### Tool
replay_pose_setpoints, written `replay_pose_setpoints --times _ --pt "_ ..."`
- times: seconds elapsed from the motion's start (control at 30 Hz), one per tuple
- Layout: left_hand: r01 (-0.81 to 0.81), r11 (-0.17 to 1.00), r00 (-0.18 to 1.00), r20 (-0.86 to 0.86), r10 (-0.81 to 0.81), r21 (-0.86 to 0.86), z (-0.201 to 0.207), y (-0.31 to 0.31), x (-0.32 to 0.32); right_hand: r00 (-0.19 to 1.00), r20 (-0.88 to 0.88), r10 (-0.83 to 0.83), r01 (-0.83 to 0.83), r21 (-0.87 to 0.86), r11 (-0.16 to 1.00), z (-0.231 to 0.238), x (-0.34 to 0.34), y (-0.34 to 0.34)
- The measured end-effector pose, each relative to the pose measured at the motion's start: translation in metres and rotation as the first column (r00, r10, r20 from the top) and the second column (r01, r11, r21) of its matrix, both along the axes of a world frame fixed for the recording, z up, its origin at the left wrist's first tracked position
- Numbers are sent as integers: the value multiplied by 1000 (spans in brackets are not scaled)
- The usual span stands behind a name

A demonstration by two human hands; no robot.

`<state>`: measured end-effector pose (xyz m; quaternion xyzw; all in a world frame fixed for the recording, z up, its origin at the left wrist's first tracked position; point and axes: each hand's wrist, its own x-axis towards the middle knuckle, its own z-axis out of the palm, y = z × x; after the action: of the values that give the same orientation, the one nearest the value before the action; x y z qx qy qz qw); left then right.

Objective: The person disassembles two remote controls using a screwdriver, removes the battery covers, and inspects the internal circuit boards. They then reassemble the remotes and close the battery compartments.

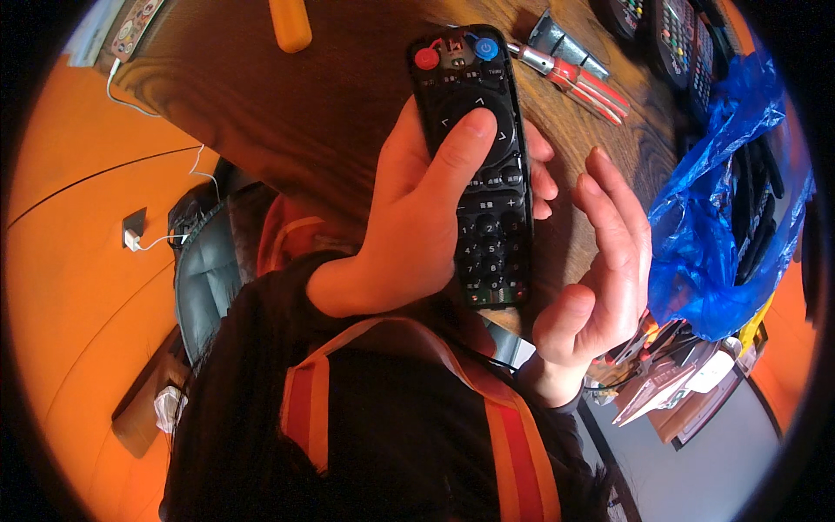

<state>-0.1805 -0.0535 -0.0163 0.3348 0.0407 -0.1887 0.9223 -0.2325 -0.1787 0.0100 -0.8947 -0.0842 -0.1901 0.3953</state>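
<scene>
A long black remote control point(491, 235) lies in my left hand point(409, 217), tilted slightly to the left at its top. My thumb rests on its round direction pad, and my fingertips show past its right edge. A red button and a blue button sit at its top, and bits of green circuit board show at its lower end, where no outer cover is seen. My right hand point(604, 261) is just right of the remote, apart from it, with fingers loosely curved, spread from the thumb and holding nothing.
On the dark wooden table point(330, 104) lie a red-handled tool point(587, 87), a grey tapered piece point(565, 48) and an orange handle-like object point(290, 24). More remotes point(674, 43) are at upper right. A blue plastic bag point(696, 278) with dark pieces hangs at the right.
</scene>
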Motion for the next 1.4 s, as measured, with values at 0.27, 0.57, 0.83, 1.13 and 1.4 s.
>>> replay_pose_setpoints --times 0.27,0.57,0.83,1.13,1.4 --pt "-53 999 997 -55 53 0 0 1 1 999 22 28 -29 35 999 -5 0 6" --pt "36 998 999 -1 -36 59 1 3 0 999 -15 35 -34 59 998 -5 -2 6" --pt "78 996 997 -27 -77 38 1 4 2 1000 15 6 -7 66 998 -7 -1 5" --pt "-50 999 995 -91 49 -11 1 2 1 1000 -28 -9 13 154 988 -10 -5 9" --pt "-70 992 994 -87 60 -107 -5 3 2 999 -48 7 2 178 984 -12 -4 10"
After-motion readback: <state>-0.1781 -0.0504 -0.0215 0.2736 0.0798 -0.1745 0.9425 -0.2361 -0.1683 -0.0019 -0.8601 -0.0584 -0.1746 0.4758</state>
